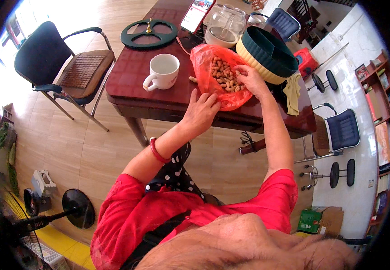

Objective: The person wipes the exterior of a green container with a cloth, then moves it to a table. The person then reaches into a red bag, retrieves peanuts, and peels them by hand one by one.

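Note:
A red plastic bag lies spread open near the table's front edge, with unshelled peanuts heaped inside. My left hand is at the bag's near left edge, its fingers bent over the plastic and closed on it. On the other side, my right hand reaches over the bag's rim. Its thumb and fingertips are pinched together at the heap, around what looks like a peanut. One loose peanut rests on the table, left of the bag. A white mug stands farther left, its handle toward me.
Behind the bag are a glass pot, a propped phone and a round green divided lid. A cream and green divided container leans right of the bag, beside a yellow cloth. Chairs flank the dark red table.

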Available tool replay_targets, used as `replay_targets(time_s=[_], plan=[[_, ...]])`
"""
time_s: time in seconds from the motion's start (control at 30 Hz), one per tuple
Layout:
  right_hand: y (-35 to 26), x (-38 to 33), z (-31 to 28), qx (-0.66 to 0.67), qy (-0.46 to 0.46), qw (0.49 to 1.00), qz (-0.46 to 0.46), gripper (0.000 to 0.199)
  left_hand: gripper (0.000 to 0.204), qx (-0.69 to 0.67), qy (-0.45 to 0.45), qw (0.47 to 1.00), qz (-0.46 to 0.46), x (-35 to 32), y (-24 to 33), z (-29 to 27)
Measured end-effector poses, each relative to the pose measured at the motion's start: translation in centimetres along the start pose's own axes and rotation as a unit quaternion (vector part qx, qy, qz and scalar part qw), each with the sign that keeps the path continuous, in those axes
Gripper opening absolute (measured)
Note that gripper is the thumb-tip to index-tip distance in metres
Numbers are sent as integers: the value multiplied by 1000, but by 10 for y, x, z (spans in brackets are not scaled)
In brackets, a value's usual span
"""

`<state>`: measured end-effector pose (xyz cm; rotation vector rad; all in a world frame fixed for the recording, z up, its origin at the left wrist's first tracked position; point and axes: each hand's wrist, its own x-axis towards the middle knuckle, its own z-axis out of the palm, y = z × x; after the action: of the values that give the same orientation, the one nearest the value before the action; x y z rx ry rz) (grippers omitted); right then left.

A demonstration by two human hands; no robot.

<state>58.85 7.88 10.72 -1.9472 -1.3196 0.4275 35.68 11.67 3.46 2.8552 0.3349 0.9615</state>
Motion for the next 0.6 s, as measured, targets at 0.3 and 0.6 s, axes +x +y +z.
replay_targets(time_s=[0.3, 0.6], plan=[[-5, -7, 4, 207, -2, 972, 114, 23, 30, 0, 49, 999, -16, -9, 9, -7], [-12, -28, 6, 609, -96, 770, 164, 20, 24, -88, 141, 986, -17, -38, 18, -32]])
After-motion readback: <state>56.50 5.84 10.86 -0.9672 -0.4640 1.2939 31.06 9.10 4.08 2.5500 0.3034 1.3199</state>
